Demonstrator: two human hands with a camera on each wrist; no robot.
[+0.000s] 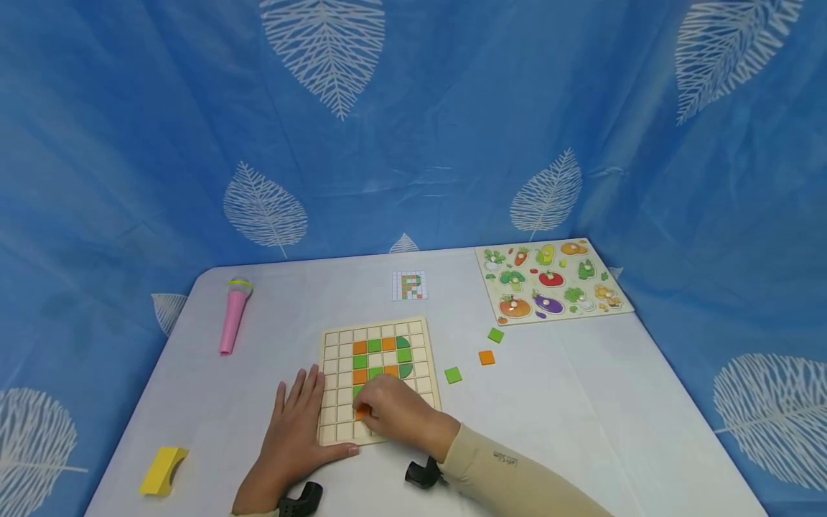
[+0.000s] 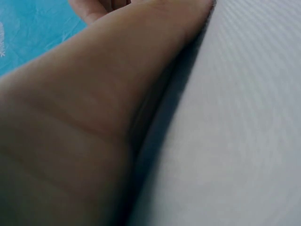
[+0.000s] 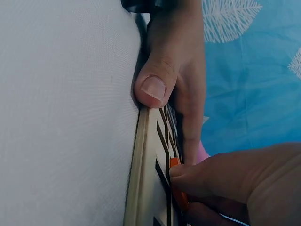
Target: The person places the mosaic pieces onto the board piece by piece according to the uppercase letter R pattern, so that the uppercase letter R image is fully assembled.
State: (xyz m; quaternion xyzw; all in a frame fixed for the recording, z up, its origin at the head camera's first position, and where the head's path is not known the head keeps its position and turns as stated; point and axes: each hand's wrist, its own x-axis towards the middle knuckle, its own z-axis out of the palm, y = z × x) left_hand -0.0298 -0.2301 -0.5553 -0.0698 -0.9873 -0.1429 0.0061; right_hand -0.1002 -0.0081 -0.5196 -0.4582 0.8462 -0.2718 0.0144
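Observation:
A wooden grid board (image 1: 328, 418) lies on the table, with orange, green and rounded dark green tiles set in its squares. My right hand (image 1: 405, 413) is over the lower middle of the board, its thumb and fingers pinching an orange square tile (image 3: 174, 162). In the right wrist view the tile stands tilted at the grid. My left hand (image 1: 297, 436) rests with straight fingers along the board's left edge, its thumb at the near edge. Only the left hand's thumb side and part of its fingers show, blurred, in the left wrist view. The right hand hides some squares.
Right of the board lie two loose green tiles (image 1: 453, 375) and an orange tile (image 1: 487, 357). Behind it is a small pattern card (image 1: 410, 286). A vegetable puzzle board (image 1: 562, 283) sits back right, a pink toy microphone (image 1: 234, 319) left, a yellow arch block (image 1: 163, 470) front left.

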